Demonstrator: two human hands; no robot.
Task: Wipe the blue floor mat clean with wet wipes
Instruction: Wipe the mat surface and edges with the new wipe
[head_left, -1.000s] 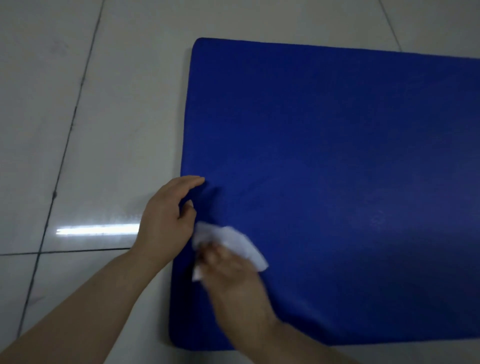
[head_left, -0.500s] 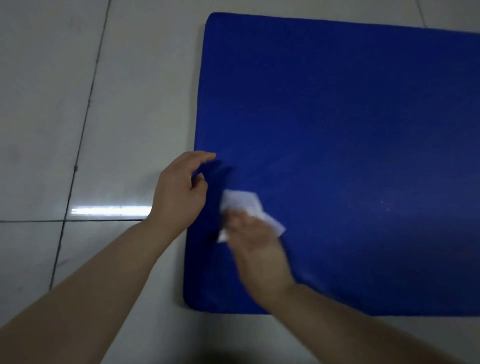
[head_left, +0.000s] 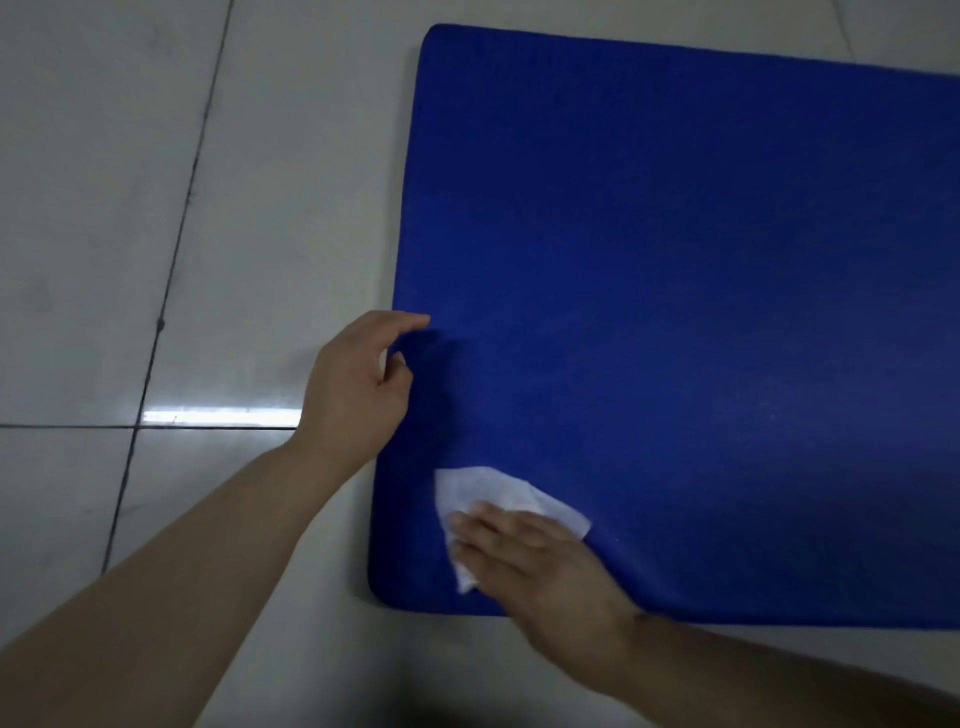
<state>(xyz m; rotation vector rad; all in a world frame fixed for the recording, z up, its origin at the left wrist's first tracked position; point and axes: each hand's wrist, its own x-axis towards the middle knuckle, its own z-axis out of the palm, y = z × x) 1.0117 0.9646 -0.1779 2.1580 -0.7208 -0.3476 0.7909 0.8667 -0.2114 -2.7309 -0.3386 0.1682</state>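
Here the blue floor mat (head_left: 675, 312) lies flat on a pale tiled floor (head_left: 104, 208), filling the right part of the view, its near left corner rounded. The right hand (head_left: 524, 561) lies palm down on a white wet wipe (head_left: 493, 493) near that corner, fingers straight and close together, pressing the wipe flat against the mat; the crumpled wipe sticks out past the fingertips toward the far side and left. The left hand (head_left: 353, 389) rests at the mat's left edge, further up, fingers loosely curled with the index tip touching the mat surface, holding nothing visible. A bright light reflection (head_left: 218, 417) streaks the floor just left of the left wrist.
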